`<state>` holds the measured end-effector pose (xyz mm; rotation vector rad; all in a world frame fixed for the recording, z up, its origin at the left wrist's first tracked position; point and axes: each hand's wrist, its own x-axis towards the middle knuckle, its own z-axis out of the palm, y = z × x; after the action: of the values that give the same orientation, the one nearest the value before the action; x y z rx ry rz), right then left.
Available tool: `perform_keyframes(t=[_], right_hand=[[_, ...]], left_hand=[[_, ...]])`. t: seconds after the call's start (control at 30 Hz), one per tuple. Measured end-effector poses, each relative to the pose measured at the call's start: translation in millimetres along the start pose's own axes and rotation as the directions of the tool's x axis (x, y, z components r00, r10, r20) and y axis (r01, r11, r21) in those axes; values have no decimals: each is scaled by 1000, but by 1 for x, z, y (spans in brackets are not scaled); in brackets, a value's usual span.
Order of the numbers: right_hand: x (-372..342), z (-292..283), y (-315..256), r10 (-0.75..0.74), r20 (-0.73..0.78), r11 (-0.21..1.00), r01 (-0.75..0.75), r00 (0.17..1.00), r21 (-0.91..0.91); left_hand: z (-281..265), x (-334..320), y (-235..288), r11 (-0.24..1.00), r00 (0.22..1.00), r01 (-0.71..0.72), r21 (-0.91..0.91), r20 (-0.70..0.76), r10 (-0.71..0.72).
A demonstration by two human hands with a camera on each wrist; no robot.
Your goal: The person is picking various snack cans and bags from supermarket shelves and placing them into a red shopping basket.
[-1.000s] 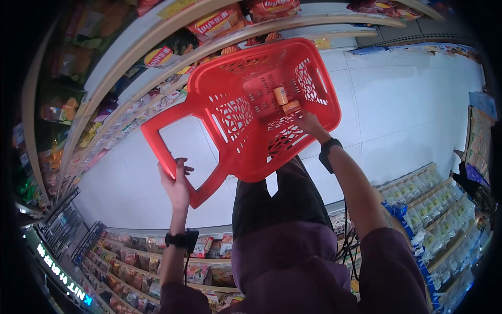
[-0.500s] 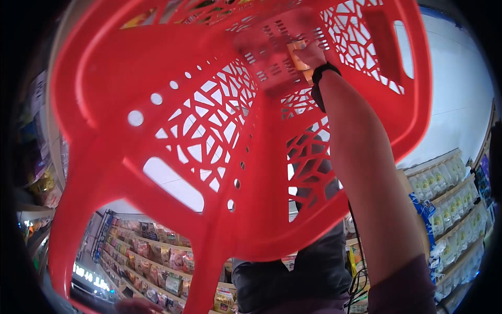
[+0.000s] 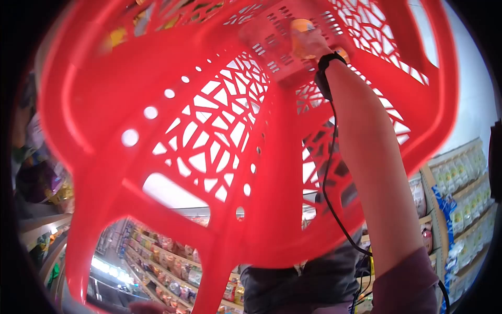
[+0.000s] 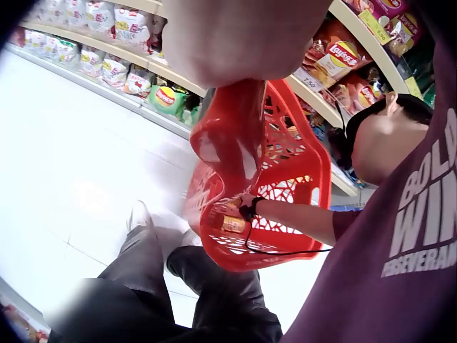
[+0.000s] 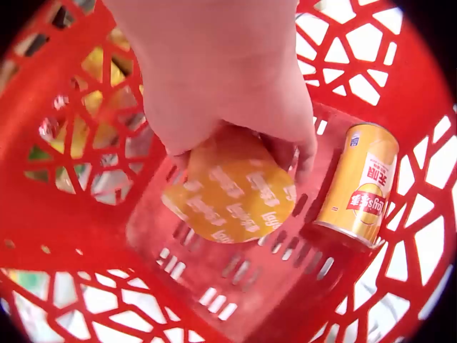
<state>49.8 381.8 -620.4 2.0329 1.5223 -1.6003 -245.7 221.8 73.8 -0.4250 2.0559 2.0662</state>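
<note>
My right hand (image 3: pixel 314 46) reaches deep inside a red basket (image 3: pixel 282 172), its fingers around an orange can (image 3: pixel 302 25). Seen from the right wrist, that hand (image 5: pixel 228 86) grips the can, whose patterned yellow end (image 5: pixel 232 196) faces the camera. A second yellow Lay's can (image 5: pixel 363 182) lies on its side on the slotted bottom, right of the held one. At the head view's lower edge, my left hand (image 3: pixel 149 307) is blurred at the basket's handle. In the left wrist view the left hand (image 4: pixel 246 39) holds the red handle (image 4: pixel 232 132); its fingertips are hidden.
Shelves of bagged snacks (image 4: pixel 153 71) run along the aisle, with more packets (image 3: pixel 172 261) on racks below. Hanging packets (image 3: pixel 465 214) stand at the right. A black cable (image 3: pixel 327 183) trails from the right wrist. Pale floor (image 4: pixel 71 164) shows beside the legs.
The basket has come much closer to the head camera. My right hand has moved further in and taken hold of one can, whose end has turned upward in the last half second.
</note>
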Motion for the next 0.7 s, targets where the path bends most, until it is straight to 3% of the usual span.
perform_keyframes(t=[0.03, 0.07, 0.1, 0.13, 0.17, 0.2, 0.23, 0.3, 0.33, 0.37, 0.4, 0.43, 0.5, 0.57, 0.63, 0.7], right_hand=[[-32, -30, -23, 45, 80, 915, -73, 996, 397], [-66, -62, -49, 90, 159, 675, -178, 983, 716], [-70, -56, -55, 82, 50, 485, -83, 995, 871], [-97, -71, -67, -20, -101, 508, 97, 995, 856], [-118, -86, -78, -104, -132, 447, 165, 986, 879], [-138, -102, -87, -141, -67, 446, 124, 988, 886], [-175, -123, -96, -325, -15, 284, 112, 946, 952], [-236, -144, -115, -297, -72, 343, 177, 952, 922], [-263, -158, -122, -405, -56, 359, 215, 912, 908], [-317, -198, -146, -316, 38, 561, 155, 948, 813], [-334, -200, -143, -346, 57, 514, 139, 936, 846], [-371, -220, -149, -392, 102, 554, 146, 914, 819], [-426, -253, -170, -386, 159, 736, 199, 909, 648], [-464, -262, -177, -388, 177, 758, 203, 905, 620], [-482, -260, -177, -428, 185, 832, 306, 885, 463], [-518, -270, -194, -498, 133, 851, 454, 857, 264]], left_hand=[[-1, -1, -9, 972, 992, -13, 233, 125, -17], [-1, 5, -20, 758, 914, -212, 617, 401, -70], [-2, 13, -30, 507, 771, -483, 715, 621, -141], [-4, 18, -35, 451, 631, -623, 639, 751, -192], [1, 13, -38, 488, 750, -489, 723, 634, -190], [3, 8, -35, 486, 739, -479, 731, 634, -227], [-1, 16, -34, 479, 698, -523, 704, 677, -232], [-1, 18, -39, 601, 662, -462, 653, 704, -257], [2, 12, -39, 616, 651, -456, 642, 713, -261], [0, 16, -40, 634, 627, -458, 623, 732, -267], [2, 14, -38, 642, 623, -460, 614, 738, -260], [4, 10, -40, 655, 620, -457, 602, 744, -251], [8, 5, -44, 669, 594, -524, 527, 789, -155], [4, 9, -45, 603, 545, -636, 481, 834, -90], [7, -3, -39, 445, 454, -809, 385, 889, 55], [8, -14, -34, 291, 244, -940, 177, 946, 213]])
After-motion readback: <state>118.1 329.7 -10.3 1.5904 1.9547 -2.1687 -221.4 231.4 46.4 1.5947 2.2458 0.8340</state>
